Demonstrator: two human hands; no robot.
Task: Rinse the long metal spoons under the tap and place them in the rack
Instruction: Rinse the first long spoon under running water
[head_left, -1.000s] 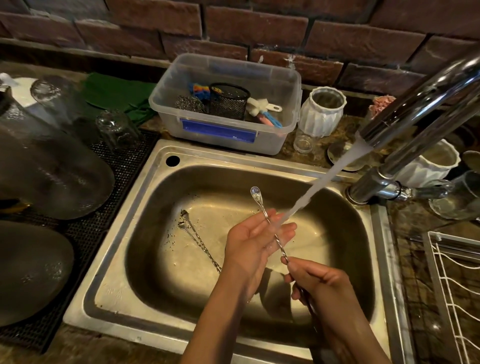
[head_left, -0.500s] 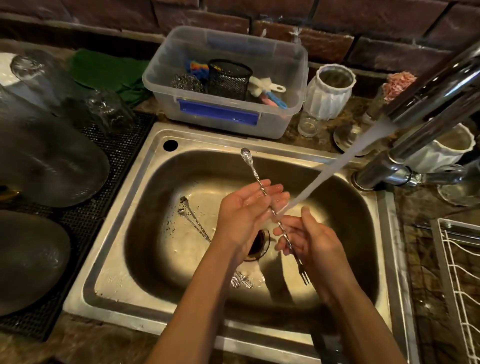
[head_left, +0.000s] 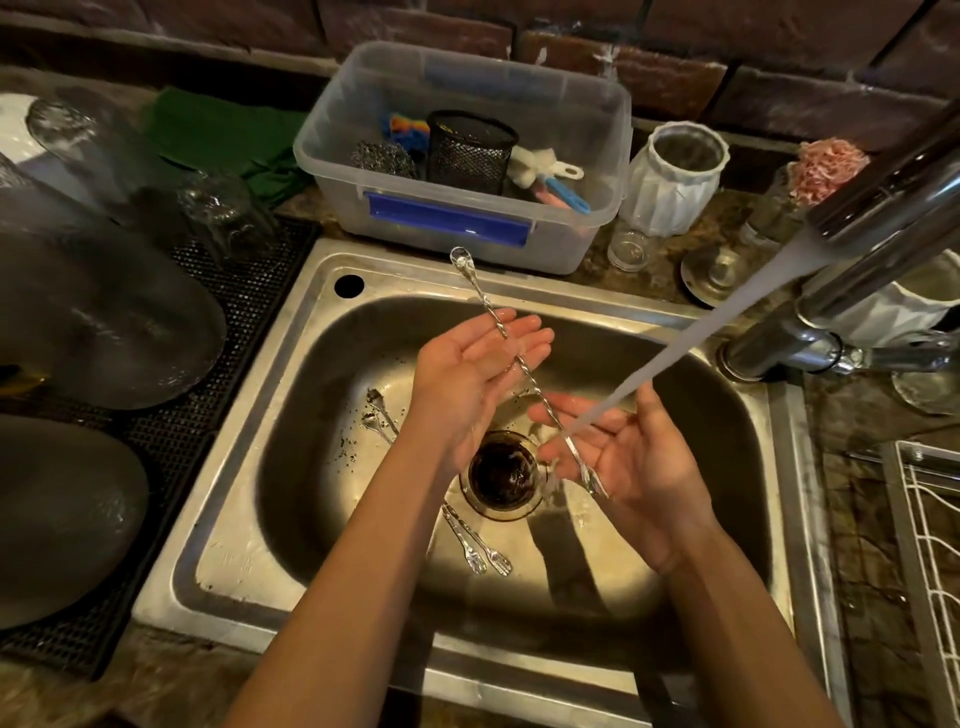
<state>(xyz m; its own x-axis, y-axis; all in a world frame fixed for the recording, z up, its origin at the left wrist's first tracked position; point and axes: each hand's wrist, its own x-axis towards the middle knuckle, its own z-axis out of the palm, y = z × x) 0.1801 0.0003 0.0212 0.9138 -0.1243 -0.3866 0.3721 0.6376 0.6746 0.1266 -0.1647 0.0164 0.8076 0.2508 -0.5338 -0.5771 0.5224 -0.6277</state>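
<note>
A long twisted metal spoon (head_left: 480, 300) slants over the steel sink (head_left: 291, 364), bowl end up and far, fork end down. It lies across the flat fingers of my left hand (head_left: 467, 374) and the upturned palm of my right hand (head_left: 634, 462). The chrome tap (head_left: 883, 208) at the right sends a slanting water stream (head_left: 701, 353) onto my right fingers and the spoon's lower part. Two more long spoons (head_left: 478, 551) rest on the sink floor, partly hidden under my left forearm. A corner of the white wire rack (head_left: 930, 545) shows at the right edge.
The dark drain (head_left: 501, 473) sits below my hands. Behind the sink stand a clear plastic tub (head_left: 467, 223) of scrubbers and brushes and a white ribbed jar (head_left: 672, 182). Upturned glasses (head_left: 223, 213) and dark plates (head_left: 104, 322) crowd the black mat (head_left: 249, 312) at the left.
Both hands have flattened out from a pinching grip. The spoon has slid up and away, so the stream now lands on its lower part and my right palm.
</note>
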